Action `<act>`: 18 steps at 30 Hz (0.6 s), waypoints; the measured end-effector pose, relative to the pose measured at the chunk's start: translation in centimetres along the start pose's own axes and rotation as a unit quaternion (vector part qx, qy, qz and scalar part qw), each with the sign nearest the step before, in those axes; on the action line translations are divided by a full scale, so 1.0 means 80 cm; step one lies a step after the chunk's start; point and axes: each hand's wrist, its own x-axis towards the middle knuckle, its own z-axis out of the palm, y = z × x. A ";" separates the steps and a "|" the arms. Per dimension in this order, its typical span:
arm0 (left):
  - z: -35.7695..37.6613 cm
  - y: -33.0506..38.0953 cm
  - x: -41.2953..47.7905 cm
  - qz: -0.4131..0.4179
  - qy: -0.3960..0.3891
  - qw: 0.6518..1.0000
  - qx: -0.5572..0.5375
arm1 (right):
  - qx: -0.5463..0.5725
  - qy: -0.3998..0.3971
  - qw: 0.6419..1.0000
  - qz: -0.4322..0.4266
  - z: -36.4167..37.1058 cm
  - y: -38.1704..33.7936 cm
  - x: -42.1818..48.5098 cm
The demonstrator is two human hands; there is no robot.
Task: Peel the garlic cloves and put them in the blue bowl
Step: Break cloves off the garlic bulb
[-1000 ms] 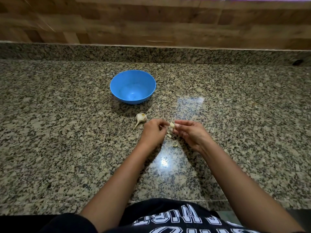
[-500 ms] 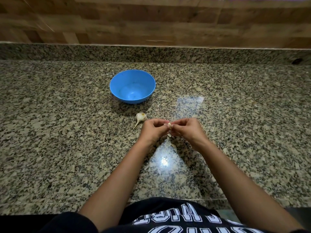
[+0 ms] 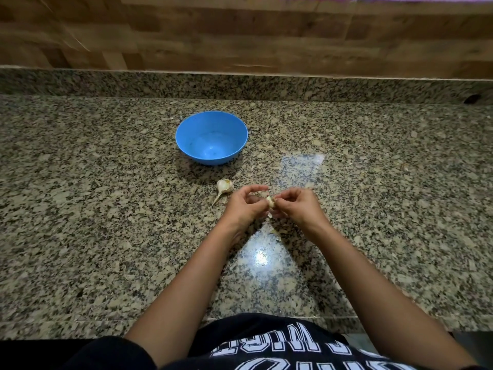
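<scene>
A pale garlic clove (image 3: 270,201) is pinched between the fingertips of my left hand (image 3: 244,205) and my right hand (image 3: 296,205), a little above the counter. Most of the clove is hidden by my fingers. The blue bowl (image 3: 186,145) stands empty beyond my hands, slightly to the left. A partly broken garlic bulb (image 3: 224,186) with its stalk lies on the counter between the bowl and my left hand.
The speckled granite counter (image 3: 106,222) runs to a low granite upstand and a wood-patterned wall behind. Small bits of garlic skin (image 3: 274,232) lie on the counter just under my hands. The counter's front edge is close to my body.
My hands have come together around the clove and lifted slightly. My right hand's fingers, spread a second ago, now curl onto the clove.
</scene>
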 end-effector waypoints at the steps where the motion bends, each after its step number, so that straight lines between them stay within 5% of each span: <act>1: 0.000 -0.001 0.000 0.008 -0.008 0.999 0.039 | 0.002 0.005 1.000 0.007 -0.001 0.001 0.000; 8: 0.005 -0.007 0.002 0.160 -0.009 0.918 0.364 | 0.013 0.036 0.999 0.029 -0.007 0.003 -0.001; 18: -0.057 -0.005 -0.023 0.130 0.076 0.943 0.297 | 0.004 0.031 0.999 0.027 0.004 -0.003 -0.003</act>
